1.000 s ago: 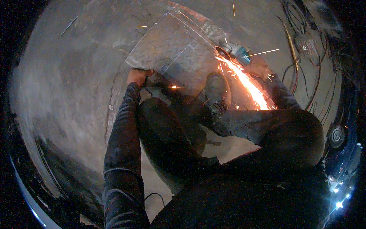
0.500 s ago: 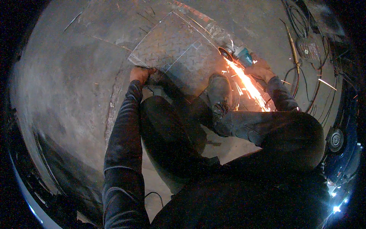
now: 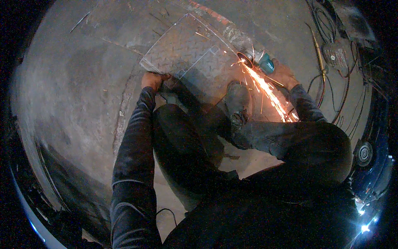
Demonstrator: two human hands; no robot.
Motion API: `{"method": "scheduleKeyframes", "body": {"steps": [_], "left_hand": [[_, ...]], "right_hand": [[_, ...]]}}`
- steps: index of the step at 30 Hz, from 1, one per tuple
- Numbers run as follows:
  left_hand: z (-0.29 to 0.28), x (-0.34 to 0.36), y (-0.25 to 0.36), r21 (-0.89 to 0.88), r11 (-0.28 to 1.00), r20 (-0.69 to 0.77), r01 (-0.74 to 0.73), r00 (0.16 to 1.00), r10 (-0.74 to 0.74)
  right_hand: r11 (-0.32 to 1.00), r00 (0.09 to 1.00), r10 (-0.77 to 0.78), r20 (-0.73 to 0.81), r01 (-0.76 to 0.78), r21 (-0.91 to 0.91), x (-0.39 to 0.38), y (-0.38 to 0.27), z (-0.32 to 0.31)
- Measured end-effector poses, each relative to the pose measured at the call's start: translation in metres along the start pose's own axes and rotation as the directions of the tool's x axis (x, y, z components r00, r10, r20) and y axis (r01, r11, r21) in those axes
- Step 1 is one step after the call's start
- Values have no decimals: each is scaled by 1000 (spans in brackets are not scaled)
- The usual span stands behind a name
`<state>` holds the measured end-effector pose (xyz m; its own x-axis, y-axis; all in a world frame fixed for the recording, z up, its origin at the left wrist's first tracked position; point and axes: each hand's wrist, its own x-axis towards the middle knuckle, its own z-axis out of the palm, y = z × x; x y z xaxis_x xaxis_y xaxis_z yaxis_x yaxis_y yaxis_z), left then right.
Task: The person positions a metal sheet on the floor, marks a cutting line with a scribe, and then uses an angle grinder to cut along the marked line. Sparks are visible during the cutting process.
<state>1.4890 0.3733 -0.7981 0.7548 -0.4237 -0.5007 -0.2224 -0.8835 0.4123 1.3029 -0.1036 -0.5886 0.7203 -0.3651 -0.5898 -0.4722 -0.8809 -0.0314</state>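
Note:
A teal angle grinder (image 3: 265, 63) is gripped in my right hand (image 3: 284, 76), its disc meeting the right edge of a steel tread plate (image 3: 180, 47). Orange sparks (image 3: 267, 91) stream from the disc toward my bent right leg. Pale marking lines run across the plate, which lies on the floor. At the plate's near left corner, my left hand (image 3: 154, 80) is closed around the edge; the fingertips are partly hidden. My shoe (image 3: 239, 99) rests by the plate's near right side.
A torch with a brass-coloured tube (image 3: 319, 56) and dark hoses lie on the right, beside a ribbed block (image 3: 335, 54). A thin rod (image 3: 79, 22) lies on the floor (image 3: 78, 87) at the far left. A dark wheel (image 3: 364, 154) stands at the right edge.
The spark stream has become thinner and more scattered, with sparks now also over the plate. The grinder has shifted very slightly; my left hand stays on the plate's corner.

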Motion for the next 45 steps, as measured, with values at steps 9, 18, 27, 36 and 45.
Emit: {"method": "scheduleKeyframes", "body": {"steps": [9,18,27,36,45], "left_hand": [[-12,-9,17,-130,974,17,186,983,-185],[-12,-6,11,12,995,57,98,993,-99],[1,-2,10,-40,996,-80,-80,994,76],[8,-6,-13,29,999,-73,-18,997,20],[-21,-28,21,-44,995,4,86,996,-86]], "right_hand": [[997,998,35,58,-39,68,12,7,2],[979,998,-50,33,42,201,10,-4,-7],[992,999,-34,14,32,119,11,11,5],[908,975,-206,-80,221,356,-24,-20,-9],[967,988,-152,11,146,208,-22,-11,-14]]}}
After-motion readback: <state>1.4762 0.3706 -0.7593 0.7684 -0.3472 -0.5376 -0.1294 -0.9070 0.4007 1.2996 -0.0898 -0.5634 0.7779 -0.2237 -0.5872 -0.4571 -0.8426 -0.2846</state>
